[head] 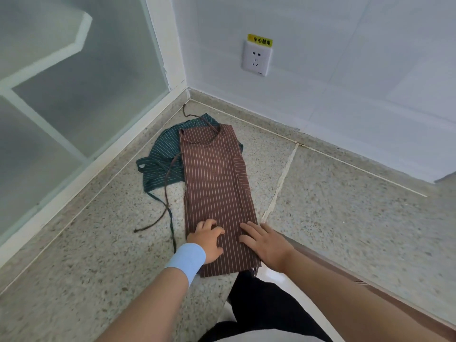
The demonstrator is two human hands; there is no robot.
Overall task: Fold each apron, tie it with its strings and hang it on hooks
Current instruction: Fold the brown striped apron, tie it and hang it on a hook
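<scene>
My L hand point(208, 239) & R hand point(265, 245) lie flat, gripping nothing, pressing the lengthwise-folded brown pinstriped cloth apron point(217, 181), mid-frame on the speckled stone floor point(345, 213), prob. to set its crease.

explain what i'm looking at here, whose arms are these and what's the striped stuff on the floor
There is no machine here. These are a person's two bare arms, seen from a camera worn on the head that looks forward and down. It is the only picture.

The left hand, with a blue wristband, and the right hand rest on the near end of a brown apron, folded into a long strip on the floor. Nothing is held; the hands only press.

A green apron lies crumpled, partly under the brown one's far end. A brown string trails loose to the left. A socket sits on the wall.
</scene>
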